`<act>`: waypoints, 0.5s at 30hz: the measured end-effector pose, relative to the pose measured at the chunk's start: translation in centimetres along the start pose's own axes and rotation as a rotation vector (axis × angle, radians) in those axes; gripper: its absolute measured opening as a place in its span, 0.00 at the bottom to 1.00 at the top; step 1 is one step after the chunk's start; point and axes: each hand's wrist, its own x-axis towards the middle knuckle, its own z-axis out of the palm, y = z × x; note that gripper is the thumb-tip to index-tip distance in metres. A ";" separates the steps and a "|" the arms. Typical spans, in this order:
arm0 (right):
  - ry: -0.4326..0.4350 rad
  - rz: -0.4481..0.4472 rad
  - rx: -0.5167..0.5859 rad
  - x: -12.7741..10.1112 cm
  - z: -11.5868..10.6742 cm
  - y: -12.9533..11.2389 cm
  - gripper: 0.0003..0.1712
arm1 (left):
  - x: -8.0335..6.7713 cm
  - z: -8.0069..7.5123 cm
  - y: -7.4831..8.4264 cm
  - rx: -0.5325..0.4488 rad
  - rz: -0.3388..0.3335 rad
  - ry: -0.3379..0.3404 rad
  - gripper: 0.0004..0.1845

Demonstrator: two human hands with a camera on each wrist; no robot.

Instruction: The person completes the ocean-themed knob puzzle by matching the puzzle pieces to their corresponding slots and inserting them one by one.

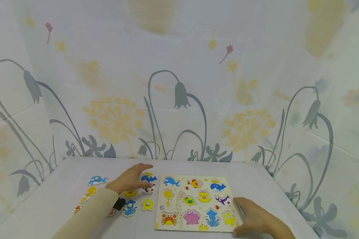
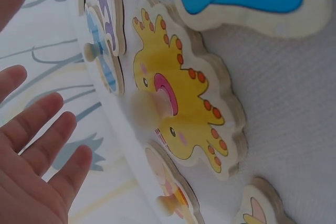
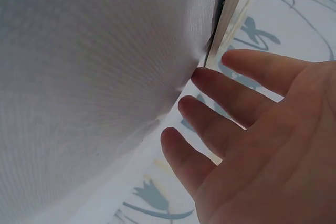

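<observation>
A wooden sea-animal puzzle board (image 1: 194, 203) lies flat on the white table. My left hand (image 1: 131, 179) hovers open, fingers stretched, over loose knobbed pieces to the board's left, nearest a blue fish piece (image 1: 149, 178). In the left wrist view its fingers (image 2: 39, 148) are spread beside a yellow octopus piece (image 2: 184, 108) and hold nothing. My right hand (image 1: 253, 216) rests open at the board's right front corner, and its straight fingers (image 3: 226, 108) reach toward the board's edge (image 3: 231, 9).
Loose pieces lie left of the board: a blue whale (image 1: 97, 180), a yellow seahorse (image 1: 89, 193), a blue octopus (image 1: 130, 208) and a yellow star (image 1: 148, 204). A flowered curtain (image 1: 179, 99) closes the back and both sides of the table.
</observation>
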 end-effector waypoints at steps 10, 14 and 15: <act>-0.018 -0.012 -0.030 -0.4 0.0 0.5 0.62 | 0.7 0.5 -0.6 -0.024 -0.035 -0.028 0.29; -0.024 -0.032 0.001 -0.3 0.0 0.6 0.61 | 0.9 0.5 -0.7 -0.025 -0.048 -0.035 0.26; -0.024 -0.029 0.007 -0.2 0.0 0.6 0.61 | 1.0 0.5 -0.7 -0.024 -0.050 -0.036 0.26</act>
